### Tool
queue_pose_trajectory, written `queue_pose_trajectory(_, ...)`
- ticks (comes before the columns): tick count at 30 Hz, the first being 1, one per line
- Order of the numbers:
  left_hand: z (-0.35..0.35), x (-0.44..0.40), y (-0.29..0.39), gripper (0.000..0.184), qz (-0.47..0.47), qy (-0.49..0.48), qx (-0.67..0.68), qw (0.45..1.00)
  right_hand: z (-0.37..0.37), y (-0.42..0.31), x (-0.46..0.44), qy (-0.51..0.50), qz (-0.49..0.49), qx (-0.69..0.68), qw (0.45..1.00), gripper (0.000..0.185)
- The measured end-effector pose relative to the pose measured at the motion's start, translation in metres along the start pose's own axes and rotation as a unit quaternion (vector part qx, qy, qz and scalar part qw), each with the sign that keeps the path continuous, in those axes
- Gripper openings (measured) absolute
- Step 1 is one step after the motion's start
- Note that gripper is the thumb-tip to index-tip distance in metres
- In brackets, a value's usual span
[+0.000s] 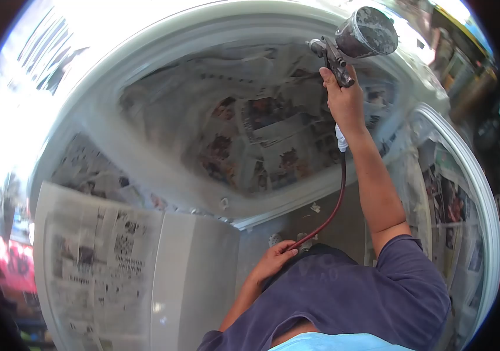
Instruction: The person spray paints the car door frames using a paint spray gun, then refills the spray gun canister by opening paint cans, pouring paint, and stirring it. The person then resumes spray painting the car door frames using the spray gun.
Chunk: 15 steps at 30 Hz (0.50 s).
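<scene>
My right hand [345, 104] is raised at the upper right, its fingers wrapped round a spray gun [336, 61]. A round, paint-smeared cup [373, 32] sits tilted on the gun. From the white fitting [340, 139] below the grip, a dark red hose [342, 190] curves down toward my waist. There, my left hand [274, 259] is closed around the hose. In front of the gun is a large pale vehicle body [162, 167] with a rounded opening. Crumpled newspaper [279, 126] covers that opening; fine detail there is blurred.
At the lower left stands a pale door-like panel [200, 263] partly covered with newspaper [101, 257]. A ribbed white curved edge [477, 158] with newspaper behind it rises close on my right. Grey floor [297, 221] shows between them, with small scraps on it.
</scene>
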<state>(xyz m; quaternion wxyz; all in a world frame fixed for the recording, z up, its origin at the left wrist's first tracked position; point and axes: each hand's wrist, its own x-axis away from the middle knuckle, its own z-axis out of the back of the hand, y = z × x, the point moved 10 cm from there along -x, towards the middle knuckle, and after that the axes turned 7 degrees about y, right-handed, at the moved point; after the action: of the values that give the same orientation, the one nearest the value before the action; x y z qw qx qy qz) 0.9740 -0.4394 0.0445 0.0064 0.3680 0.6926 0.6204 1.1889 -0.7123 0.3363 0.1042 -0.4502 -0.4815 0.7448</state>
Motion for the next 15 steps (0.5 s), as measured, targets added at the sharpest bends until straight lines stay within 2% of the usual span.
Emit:
queue_pose_trajectory(5, 0.016, 0.032, -0.003, 0.026, -0.007, 0.063, 0.050, 0.997, -0.090, -0.066, 0.030, -0.099, 0.003, -0.070, 0.993, 0.038)
queue_pose_trajectory(7, 0.021, 0.041, -0.003, 0.026, -0.022, 0.087, 0.073, 0.993, -0.120, -0.107, 0.042, -0.109, 0.084, -0.113, 0.984, 0.038)
queue_pose_trajectory(9, 0.030, 0.052, 0.002, 0.027, -0.054, 0.146, 0.064, 0.986, -0.151, -0.138, 0.056, -0.137, 0.104, -0.129, 0.977, 0.038)
queue_pose_trajectory(15, 0.052, 0.074, -0.007, 0.030, -0.073, 0.209, 0.083, 0.972, -0.238, -0.215, 0.108, -0.219, 0.136, -0.160, 0.953, 0.039)
